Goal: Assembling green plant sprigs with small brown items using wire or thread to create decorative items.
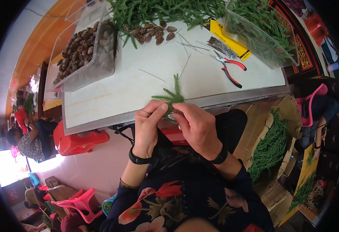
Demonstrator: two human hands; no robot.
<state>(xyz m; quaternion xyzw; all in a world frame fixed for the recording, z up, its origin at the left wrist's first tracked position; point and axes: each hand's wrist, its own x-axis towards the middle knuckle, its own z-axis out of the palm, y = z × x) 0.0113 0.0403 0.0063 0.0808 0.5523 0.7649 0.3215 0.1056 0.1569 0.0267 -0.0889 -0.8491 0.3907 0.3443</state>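
Just past the near edge of the white table, both hands pinch a green artificial pine sprig. My left hand grips its left side between thumb and fingers. My right hand closes on its base from the right, and its fingertips hide part of the stem. Whether anything else is caught in that pinch I cannot make out. Ahead lie a few thin wires and a small heap of pine cones. Pliers with red and black handles rest to the right, jaws apart.
A clear bin of pine cones stands at the left, another with green sprigs at the far right. Loose greenery covers the back. Beside the pliers is a yellow card. A cardboard box holds greenery; other people sit nearby.
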